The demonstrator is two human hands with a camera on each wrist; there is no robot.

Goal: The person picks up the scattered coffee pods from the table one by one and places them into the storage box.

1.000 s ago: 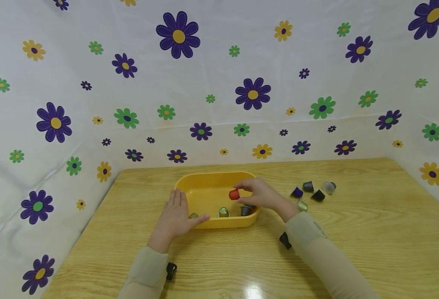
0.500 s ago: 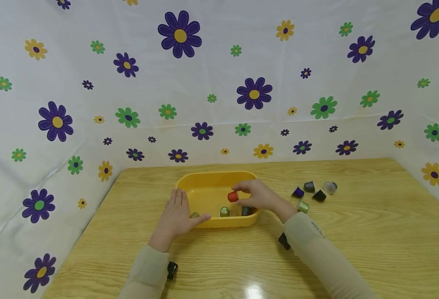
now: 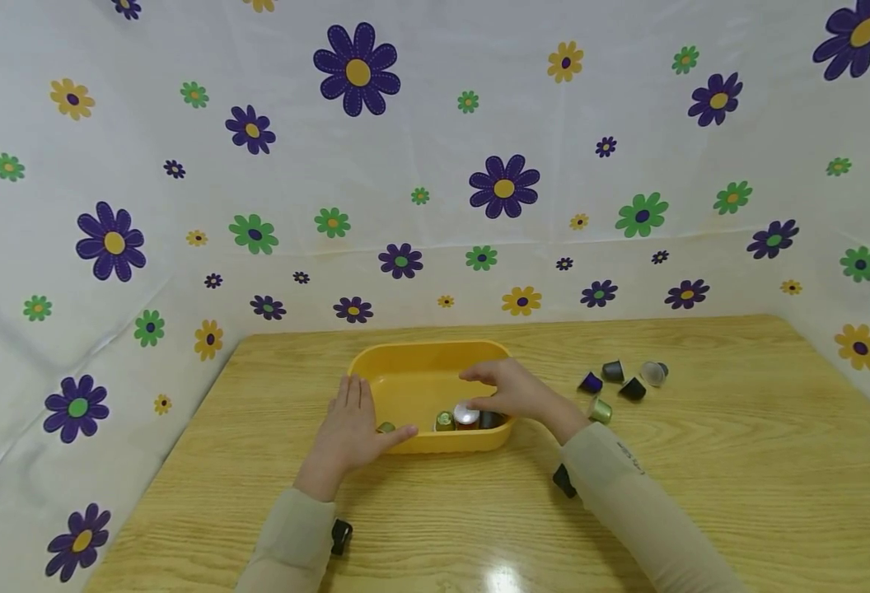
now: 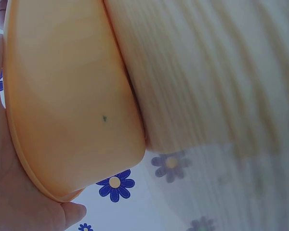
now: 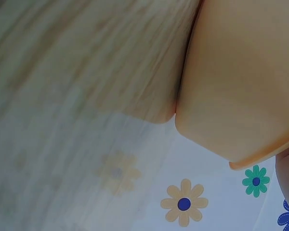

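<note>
A yellow plastic tub (image 3: 435,443) stands on the table. My left hand (image 3: 348,436) rests on its left end, fingers straight and thumb along the front rim; the left wrist view shows the tub wall (image 4: 72,96) beside this hand. My right hand (image 3: 512,389) is over the tub's right side, thumb and fingers spread with nothing between them. Just below the fingers, a red coffee capsule (image 3: 466,416) sits in the tub with its white lid up. Beside it are a green capsule (image 3: 445,422) and a dark capsule (image 3: 491,419). Another green capsule (image 3: 386,427) shows near my left thumb.
Right of the tub lie several loose capsules, including a purple one (image 3: 591,382), a black one (image 3: 633,389), a pale green one (image 3: 601,410) and one with its white lid showing (image 3: 653,374). A flower-patterned cloth (image 3: 420,148) encloses the wooden table (image 3: 739,461).
My right hand lowers slightly, then lets go of the red capsule, which drops into the tub and now shows its lid. My left hand stays in place.
</note>
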